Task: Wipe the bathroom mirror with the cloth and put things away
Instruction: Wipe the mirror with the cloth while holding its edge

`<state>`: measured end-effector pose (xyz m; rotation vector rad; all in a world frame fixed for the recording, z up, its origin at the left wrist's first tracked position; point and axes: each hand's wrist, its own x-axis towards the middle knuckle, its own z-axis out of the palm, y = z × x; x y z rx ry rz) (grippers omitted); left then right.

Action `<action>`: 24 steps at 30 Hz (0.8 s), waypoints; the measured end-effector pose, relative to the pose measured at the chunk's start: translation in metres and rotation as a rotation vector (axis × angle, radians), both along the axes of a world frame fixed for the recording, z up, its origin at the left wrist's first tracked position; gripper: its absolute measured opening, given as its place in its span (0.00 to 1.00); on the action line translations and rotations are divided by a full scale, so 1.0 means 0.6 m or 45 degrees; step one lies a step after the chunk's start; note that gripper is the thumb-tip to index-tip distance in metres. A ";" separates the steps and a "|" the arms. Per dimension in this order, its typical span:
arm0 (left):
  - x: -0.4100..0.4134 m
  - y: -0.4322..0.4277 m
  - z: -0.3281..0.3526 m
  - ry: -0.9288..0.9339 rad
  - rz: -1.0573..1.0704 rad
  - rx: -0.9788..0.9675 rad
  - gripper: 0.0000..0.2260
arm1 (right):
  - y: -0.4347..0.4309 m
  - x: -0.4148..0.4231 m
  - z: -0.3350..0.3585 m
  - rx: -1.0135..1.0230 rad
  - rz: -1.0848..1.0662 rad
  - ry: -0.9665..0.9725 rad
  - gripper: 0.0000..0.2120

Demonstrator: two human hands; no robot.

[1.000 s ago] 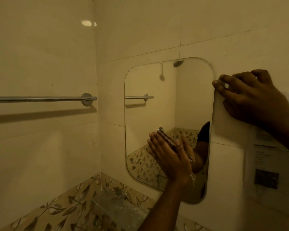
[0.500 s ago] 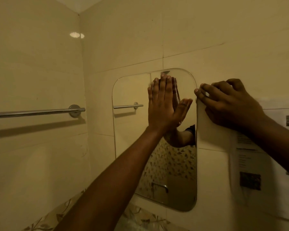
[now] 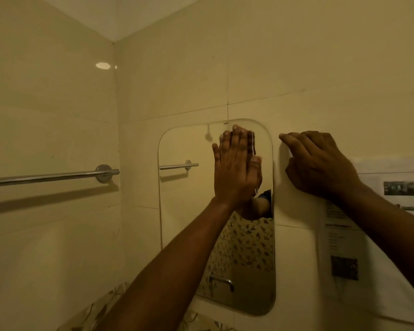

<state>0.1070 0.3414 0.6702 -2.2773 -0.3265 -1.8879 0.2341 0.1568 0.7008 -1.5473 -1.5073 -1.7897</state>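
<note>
Once it had climbed the rounded frameless wall mirror, left hand: pressed flat, grip wide.
Right hand: braced alongside, grip loose, empty.
Wiping: upper glass reached; cloth unseen.

Chrome towel rail (left wall); printed notice at right.

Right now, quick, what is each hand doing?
Left hand: open, flat on the rounded wall mirror.
Right hand: fingers bent on the cream wall tile; grip cannot be told.
</note>
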 end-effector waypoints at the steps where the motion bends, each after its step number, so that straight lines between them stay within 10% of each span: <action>1: 0.004 -0.002 -0.001 -0.036 -0.035 -0.052 0.30 | -0.002 -0.001 0.000 -0.001 0.049 0.045 0.29; 7: -0.015 -0.025 0.006 -0.068 -0.262 -0.271 0.26 | -0.030 -0.036 0.008 -0.059 0.384 0.470 0.27; 15: -0.140 -0.207 0.009 -0.253 -2.008 -1.639 0.20 | -0.083 -0.251 -0.099 0.134 1.212 1.313 0.16; 20: -0.193 -0.286 -0.046 -0.044 -1.453 -1.221 0.20 | -0.120 -0.365 -0.177 -0.024 1.787 1.915 0.43; 24: -0.199 -0.305 -0.071 0.369 -1.317 -1.024 0.29 | -0.110 -0.389 -0.187 0.285 2.020 2.120 0.37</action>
